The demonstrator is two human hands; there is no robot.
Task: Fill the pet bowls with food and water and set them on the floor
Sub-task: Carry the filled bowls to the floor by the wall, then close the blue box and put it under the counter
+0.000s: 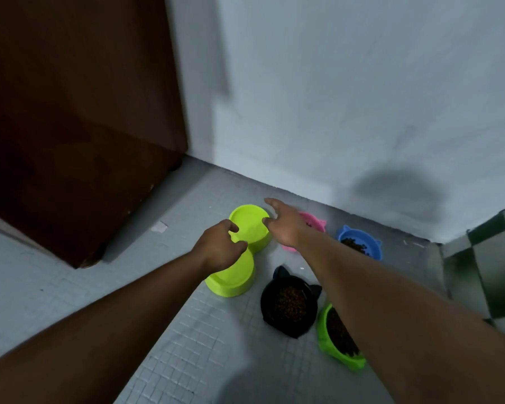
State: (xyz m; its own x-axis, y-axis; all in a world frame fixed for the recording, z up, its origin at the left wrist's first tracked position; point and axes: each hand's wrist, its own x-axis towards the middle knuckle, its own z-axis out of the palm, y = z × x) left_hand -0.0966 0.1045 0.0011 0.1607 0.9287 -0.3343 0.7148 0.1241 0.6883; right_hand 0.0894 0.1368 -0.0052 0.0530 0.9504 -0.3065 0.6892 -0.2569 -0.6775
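Observation:
A lime-yellow double pet bowl [247, 228] sits on the grey tiled floor near the wall. My left hand [220, 247] hovers over its narrow middle with fingers loosely curled, holding nothing. Over the bowl's far right rim my right hand [285, 223] is spread with fingers relaxed. Cat-eared bowls with brown kibble stand to the right: a black bowl [289, 304], a green bowl [333, 336] partly under my right forearm, and a blue bowl [360, 242]. A pink bowl [314, 223] is mostly hidden behind my right hand.
A dark brown wooden door [79, 126] stands open at the left, its lower corner close to the double bowl. A white wall [347, 97] runs behind the bowls. Green-and-white checked tiles [490, 258] begin at the right edge.

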